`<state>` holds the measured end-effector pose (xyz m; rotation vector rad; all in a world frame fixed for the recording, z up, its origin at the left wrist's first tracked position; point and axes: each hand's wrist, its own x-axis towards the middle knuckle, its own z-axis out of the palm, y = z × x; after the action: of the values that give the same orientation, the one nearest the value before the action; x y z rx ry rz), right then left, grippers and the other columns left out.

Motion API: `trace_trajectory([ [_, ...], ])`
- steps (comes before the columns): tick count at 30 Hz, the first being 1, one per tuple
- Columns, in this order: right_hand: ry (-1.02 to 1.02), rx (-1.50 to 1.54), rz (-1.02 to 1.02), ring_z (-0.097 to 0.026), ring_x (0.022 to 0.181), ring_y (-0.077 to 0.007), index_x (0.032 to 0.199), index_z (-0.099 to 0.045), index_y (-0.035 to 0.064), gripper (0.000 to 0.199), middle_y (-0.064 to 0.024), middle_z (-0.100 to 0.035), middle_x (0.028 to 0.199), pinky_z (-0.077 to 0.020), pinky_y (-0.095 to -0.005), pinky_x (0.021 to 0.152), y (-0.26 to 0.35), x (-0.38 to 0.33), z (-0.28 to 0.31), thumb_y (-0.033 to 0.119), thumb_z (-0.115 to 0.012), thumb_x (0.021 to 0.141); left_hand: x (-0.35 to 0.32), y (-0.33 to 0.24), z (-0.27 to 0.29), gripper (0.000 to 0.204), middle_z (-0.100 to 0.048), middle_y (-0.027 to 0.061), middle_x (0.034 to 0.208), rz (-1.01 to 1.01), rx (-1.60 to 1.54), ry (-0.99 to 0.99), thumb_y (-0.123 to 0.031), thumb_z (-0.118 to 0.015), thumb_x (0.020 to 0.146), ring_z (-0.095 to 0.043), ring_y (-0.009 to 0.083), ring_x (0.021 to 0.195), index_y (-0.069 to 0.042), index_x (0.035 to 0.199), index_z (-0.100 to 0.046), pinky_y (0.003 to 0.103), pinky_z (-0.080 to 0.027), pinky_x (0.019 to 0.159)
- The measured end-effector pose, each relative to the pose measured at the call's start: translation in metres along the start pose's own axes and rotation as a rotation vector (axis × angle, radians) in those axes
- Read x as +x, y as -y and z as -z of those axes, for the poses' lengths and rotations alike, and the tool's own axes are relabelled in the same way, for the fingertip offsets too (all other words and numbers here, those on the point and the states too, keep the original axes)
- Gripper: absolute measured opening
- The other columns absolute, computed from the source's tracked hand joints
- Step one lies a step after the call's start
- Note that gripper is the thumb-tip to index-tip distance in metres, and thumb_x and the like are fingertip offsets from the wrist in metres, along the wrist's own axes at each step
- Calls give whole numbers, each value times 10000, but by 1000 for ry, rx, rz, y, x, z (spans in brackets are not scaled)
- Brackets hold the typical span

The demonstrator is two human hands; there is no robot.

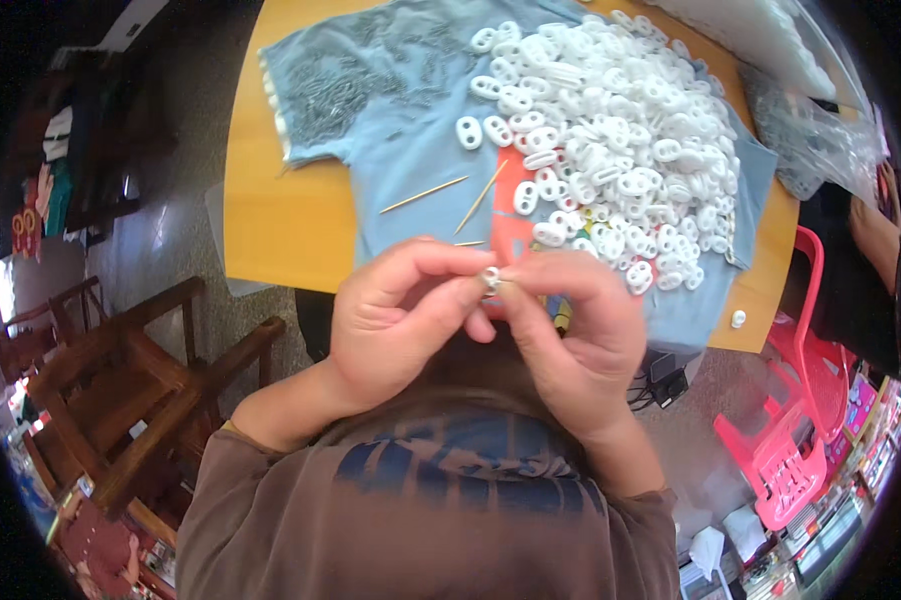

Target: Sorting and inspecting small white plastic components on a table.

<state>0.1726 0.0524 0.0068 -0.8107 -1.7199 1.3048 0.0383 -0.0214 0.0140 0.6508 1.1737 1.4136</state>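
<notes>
Close to my body, at the table's near edge, my left hand [395,315] and my right hand [575,335] meet fingertip to fingertip. Between their pinched thumbs and forefingers is a small white two-hole plastic piece [490,281], partly covered by the fingers. Just beyond the hands, thin pointed wooden sticks [425,195] lie on a light blue shirt [400,150] spread over the table. A large heap of white oval two-hole plastic pieces [620,130] covers the shirt's right side. Many tiny dark grey metal-looking parts [340,95] are scattered at far left, too small to identify.
The wooden table [255,220] shows around the shirt. One small white piece [738,318] sits near its right corner. Clear plastic bags [820,140] are at far right. A pink plastic chair [795,430] stands right, wooden chairs [130,380] left. Another person's arm [873,240] shows at right.
</notes>
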Motion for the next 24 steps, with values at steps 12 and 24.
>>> trace_trajectory([
  [12, -51, -465, 172, -577, 669, -234, 857, -600, 47, 223, -90, -601, 761, -454, -314, 619, 2, -3, 42, -20, -691, 666, 9, 2, 4, 177, -618, 108, 861, 59, -132, -111, -16, -531, 857, -591, 134, 651, 32, 1028, -540, 233, -473, 623],
  [24, -172, -998, 90, -505, 787, -229, 1060, -611, 44, 369, -74, -540, 857, -399, -328, 694, -18, -29, 104, 26, -685, 699, 14, 1, -7, 166, -611, 103, 852, 44, -125, -90, -35, -542, 858, -583, 137, 640, 31, 1010, -547, 231, -471, 606],
])
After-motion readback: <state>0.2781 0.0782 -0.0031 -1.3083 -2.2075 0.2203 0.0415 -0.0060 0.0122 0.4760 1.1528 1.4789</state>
